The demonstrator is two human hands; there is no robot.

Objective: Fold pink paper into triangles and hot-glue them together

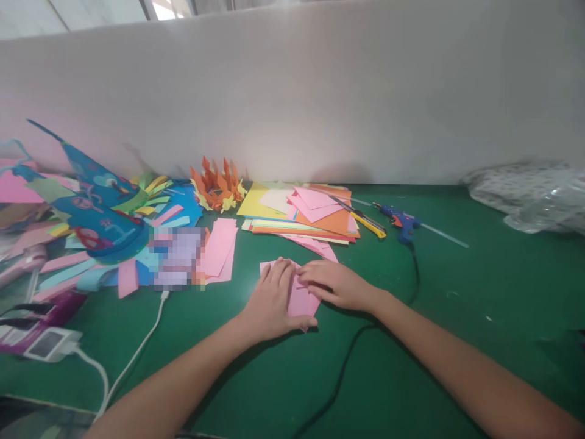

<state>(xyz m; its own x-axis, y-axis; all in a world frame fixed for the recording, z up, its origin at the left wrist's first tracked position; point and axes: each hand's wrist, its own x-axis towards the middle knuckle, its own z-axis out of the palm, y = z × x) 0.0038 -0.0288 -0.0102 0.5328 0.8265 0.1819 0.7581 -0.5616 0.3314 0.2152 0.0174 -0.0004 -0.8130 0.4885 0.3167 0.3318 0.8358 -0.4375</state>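
Pink paper [299, 303] lies on a green table [466, 280] beneath the left hand [270, 299], thumb spread; the right hand [337, 283] bends fingers onto it, pinching or not unclear. Probably light, easily creased: best held by its edges.

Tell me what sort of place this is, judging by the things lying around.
Probably a paper-craft workspace: a stack of coloured paper, a blue glue gun and a yellow utility knife lie on a green table.
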